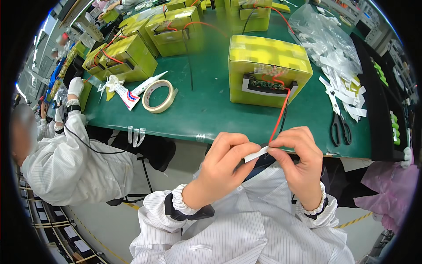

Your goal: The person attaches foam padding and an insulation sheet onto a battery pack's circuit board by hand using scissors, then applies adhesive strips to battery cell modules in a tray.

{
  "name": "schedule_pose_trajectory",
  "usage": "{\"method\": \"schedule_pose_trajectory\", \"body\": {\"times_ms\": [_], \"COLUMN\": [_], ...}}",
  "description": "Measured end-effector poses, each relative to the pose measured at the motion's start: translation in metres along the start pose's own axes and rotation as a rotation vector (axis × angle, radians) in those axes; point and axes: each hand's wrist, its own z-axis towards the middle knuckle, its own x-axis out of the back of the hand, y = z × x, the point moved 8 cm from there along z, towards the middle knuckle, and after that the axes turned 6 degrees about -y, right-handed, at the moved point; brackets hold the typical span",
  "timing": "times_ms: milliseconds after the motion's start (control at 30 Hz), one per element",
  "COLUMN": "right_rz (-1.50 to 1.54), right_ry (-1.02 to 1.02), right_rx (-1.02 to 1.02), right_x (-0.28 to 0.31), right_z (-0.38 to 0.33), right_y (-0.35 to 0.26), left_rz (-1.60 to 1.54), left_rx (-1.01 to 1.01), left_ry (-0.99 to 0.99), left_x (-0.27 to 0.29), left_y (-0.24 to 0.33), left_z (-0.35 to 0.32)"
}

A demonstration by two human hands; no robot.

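A white paper-like strip (pixel 256 154) is pinched between the fingertips of both hands, just off the table's front edge. My left hand (pixel 226 165) grips its left part, and my right hand (pixel 300 159) holds its right end together with the red wire (pixel 280 115). That wire and a black wire (pixel 285 115) run down from a yellow-wrapped battery pack (pixel 270 66) standing on the green table. A small circuit board (pixel 263 85) shows in a dark-framed recess on the pack's near face. Where the wires end is hidden by my right fingers.
Black scissors (pixel 340 128) and cut white strips (pixel 345 94) lie right of the pack, below a clear plastic bag (pixel 323 33). Left are a tape roll (pixel 159 96) and a white tube (pixel 130 97). More yellow packs (pixel 173 33) stand behind. A co-worker (pixel 79 149) sits left.
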Motion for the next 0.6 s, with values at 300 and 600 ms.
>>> {"method": "schedule_pose_trajectory", "body": {"times_ms": [300,600], "right_rz": [0.108,-0.32], "right_ry": [-0.279,-0.181], "right_rx": [-0.02,0.223], "right_x": [-0.014,-0.026], "right_z": [-0.002,-0.01], "right_y": [0.015,-0.012], "left_rz": [0.038,0.284], "left_rx": [-0.138,-0.01], "left_ry": [-0.077,0.021], "left_x": [-0.012,-0.001], "left_y": [0.004,-0.007], "left_z": [-0.006,0.004]}}
